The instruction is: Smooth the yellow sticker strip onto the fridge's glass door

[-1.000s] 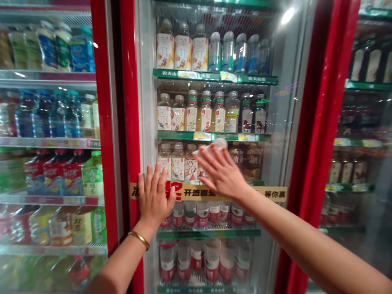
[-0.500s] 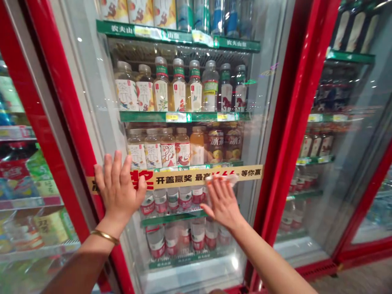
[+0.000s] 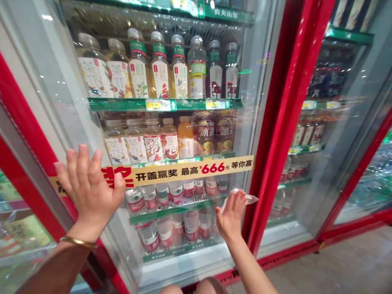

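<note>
My left hand (image 3: 88,194) lies open with spread fingers on the glass door (image 3: 260,24), over the left end of a yellow printed strip (image 3: 183,172). A gold bangle (image 3: 79,242) circles that wrist. Lower down and to the right, my right hand (image 3: 230,216) holds a thin white tissue (image 3: 251,199) against the glass, its fingers together and bent over it. One end of the tissue sticks out to the right, near the red frame (image 3: 277,157); the part under the palm is hidden.
Behind the glass, several rows of drink bottles (image 3: 180,69) stand on shelves with green edges (image 3: 165,104). Another glass-fronted cooler (image 3: 346,159) adjoins on the right, and packaged goods (image 3: 23,232) show on the left. Tiled floor (image 3: 346,265) fills the lower right corner.
My right hand has slid down with the tissue, off the printed strip toward the right frame, its fingers drawing in. My left hand still rests on the strip's left end. The view has shifted closer.
</note>
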The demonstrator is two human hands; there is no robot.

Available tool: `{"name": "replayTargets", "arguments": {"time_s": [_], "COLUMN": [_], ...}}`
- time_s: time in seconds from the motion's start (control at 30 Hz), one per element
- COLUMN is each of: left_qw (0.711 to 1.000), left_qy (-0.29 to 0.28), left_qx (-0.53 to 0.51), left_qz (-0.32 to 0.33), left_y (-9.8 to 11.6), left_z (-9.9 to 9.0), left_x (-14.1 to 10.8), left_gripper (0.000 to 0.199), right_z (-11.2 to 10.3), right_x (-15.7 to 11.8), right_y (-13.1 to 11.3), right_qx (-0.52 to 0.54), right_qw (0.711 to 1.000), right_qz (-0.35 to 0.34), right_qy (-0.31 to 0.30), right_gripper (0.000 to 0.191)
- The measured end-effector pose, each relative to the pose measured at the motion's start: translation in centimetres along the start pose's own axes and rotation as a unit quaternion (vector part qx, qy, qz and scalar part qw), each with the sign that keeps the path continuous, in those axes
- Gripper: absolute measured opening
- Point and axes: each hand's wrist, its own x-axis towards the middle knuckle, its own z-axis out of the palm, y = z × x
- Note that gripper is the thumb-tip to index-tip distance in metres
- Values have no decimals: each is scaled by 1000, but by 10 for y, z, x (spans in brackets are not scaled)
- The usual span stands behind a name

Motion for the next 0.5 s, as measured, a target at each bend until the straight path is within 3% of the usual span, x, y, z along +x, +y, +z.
{"name": "replayTargets", "arguments": {"time_s": [0.07,0.1,0.13,0.23,0.3,0.43,0.5], "left_qw": [1000,1000,1000,1000,999,999,999], "left_qy": [6,9,9,3,1,-8,-11], "left_qx": [0,1,3,3,3,7,6], "left_qz": [9,13,16,27,33,30,29], "left_y": [0,-1,-1,-5,-6,-7,-8], "left_z": [0,-1,-1,-1,-1,0,1], "left_x": [0,1,1,0,0,0,0], "left_gripper": [87,88,88,91,91,90,90], "right_z": [3,6,11,18,15,10,15], "right_x": [3,0,-7,-43,-65,-77,-80], "right_y": [-1,-12,-27,-64,-58,-11,-16], "right_qx": [-20,-23,-17,31,40,-10,-25], "right_qw": [996,994,997,989,982,1000,997], "right_qz": [91,102,77,-120,-170,16,79], "right_qy": [14,7,-13,-78,-72,-19,0], "right_gripper": [86,87,89,91,83,81,84]}}
